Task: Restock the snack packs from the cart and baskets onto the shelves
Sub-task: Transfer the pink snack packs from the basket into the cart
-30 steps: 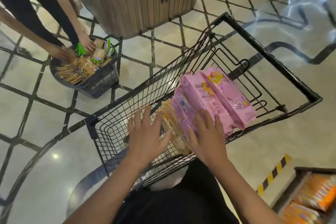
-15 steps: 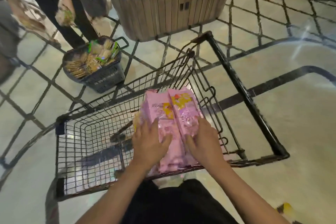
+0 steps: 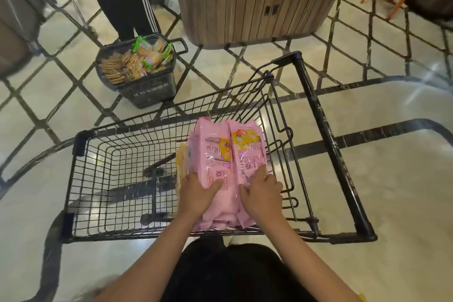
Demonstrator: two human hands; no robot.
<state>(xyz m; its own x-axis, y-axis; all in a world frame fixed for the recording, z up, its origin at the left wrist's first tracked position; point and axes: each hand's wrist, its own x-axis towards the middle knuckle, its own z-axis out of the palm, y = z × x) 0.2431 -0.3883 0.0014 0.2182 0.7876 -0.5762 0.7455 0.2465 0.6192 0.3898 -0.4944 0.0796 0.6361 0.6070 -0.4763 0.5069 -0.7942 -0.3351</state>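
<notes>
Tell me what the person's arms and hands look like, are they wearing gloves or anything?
No gloves. The left hand and right hand are both bare, with no rings, watch or bracelet that shows. Both forearms are bare too, with no sleeves reaching into the picture. Below the arms the person wears dark black clothing.

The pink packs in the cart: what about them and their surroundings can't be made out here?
- pink packs: how many are in the stack; top ones hide the rest, head view.
- left hand, right hand: fingertips hidden by the packs.
- wooden bin: contents cut off by top edge.
- black basket: lettering too small.
</notes>
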